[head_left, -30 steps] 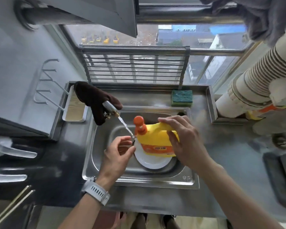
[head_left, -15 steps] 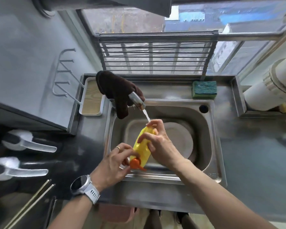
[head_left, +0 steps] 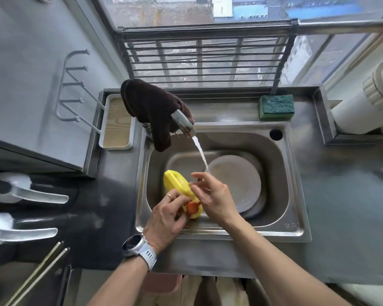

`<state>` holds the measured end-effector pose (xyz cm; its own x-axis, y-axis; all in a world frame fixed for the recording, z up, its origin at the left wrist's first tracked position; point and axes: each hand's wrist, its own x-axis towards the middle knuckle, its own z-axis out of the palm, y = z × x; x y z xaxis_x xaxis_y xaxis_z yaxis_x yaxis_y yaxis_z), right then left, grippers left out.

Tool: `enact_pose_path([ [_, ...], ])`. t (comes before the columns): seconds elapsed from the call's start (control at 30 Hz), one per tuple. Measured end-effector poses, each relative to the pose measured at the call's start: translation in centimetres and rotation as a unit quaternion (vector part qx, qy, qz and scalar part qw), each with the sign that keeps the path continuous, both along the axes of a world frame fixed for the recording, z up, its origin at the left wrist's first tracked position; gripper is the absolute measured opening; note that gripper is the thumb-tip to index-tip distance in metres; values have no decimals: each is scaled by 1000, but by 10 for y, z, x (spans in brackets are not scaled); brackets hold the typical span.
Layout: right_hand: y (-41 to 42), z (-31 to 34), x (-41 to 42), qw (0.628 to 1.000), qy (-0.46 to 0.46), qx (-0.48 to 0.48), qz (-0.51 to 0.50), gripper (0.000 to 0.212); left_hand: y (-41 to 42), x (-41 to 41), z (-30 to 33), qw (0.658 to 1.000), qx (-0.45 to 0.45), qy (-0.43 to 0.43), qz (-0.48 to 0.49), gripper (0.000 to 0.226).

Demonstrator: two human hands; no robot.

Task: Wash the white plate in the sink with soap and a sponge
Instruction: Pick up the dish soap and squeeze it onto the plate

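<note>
While reaching in over the near rim of the sink, both forearms angled inward and meeting above the basin's near-left corner. Left wrist banded by a white watch. Left grip knuckles up, ringed finger on top, fingers curled round the capped end of the yellow soap bottle, clasping it. Orange cap turned toward the near rim, handle end pointing away and to the left. Right grip crossing from the right, fingertips against the bottle's right flank, forefinger stretched forward toward the falling water stream; impossible to tell whether pinching the bottle or only touching it.

White plate lying flat on the basin floor, right of centre, just beside the right grip and partly hidden by it. Open basin floor beyond the bottle and along the far wall.

Further back, faucet slanting over the far-left corner, draped in a brown cloth, water running from it and landing near the plate's left edge. Small wood-lined tray left of the faucet. Green sponge on the ledge behind the sink, well apart from both grips. Bare steel desk to the right. Barred dish rack upright against the window.
</note>
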<state>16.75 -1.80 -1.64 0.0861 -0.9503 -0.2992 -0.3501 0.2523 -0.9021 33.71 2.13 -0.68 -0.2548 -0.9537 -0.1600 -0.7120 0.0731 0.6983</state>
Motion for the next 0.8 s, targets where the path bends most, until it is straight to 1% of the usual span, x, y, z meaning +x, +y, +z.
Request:
enact_pose_path([
  [0.03, 6, 2, -5, 997, -11, 26, -65, 33, -1, -1, -1, 1000, 1, 12, 27, 16],
  [0.1, 26, 6, -12, 980, -40, 107, -161, 53, -3, -4, -2, 998, 1, 21, 66, 14],
  [0.13, 37, 6, -13, 969, -74, 151, -179, 61, -3, -6, -2, 997, -2, 11, 72, 13],
  [0.17, 47, 6, -13, 960, -109, 182, -184, 63, -3, -10, -2, 998, -7, -2, 67, 13],
  [0.2, 56, 5, -13, 952, -138, 199, -188, 61, -3, -13, -3, 998, -11, -20, 54, 13],
  [0.3, 63, 2, -13, 934, -191, 215, -211, 50, -6, -20, -5, 998, -1, -56, 4, 17],
  [0.43, 58, 0, -19, 922, -236, 222, -212, 49, -16, -23, -10, 999, 9, -42, -33, 18],
  [0.57, 53, -2, -22, 917, -246, 225, -219, 48, -26, -27, -9, 998, 10, -43, -44, 18],
  [0.73, 51, -3, -24, 910, -254, 232, -231, 46, -32, -28, -10, 999, 8, -23, -48, 19],
  [0.8, 51, -4, -24, 913, -248, 229, -230, 50, -32, -29, -10, 999, 10, -22, -45, 20],
])
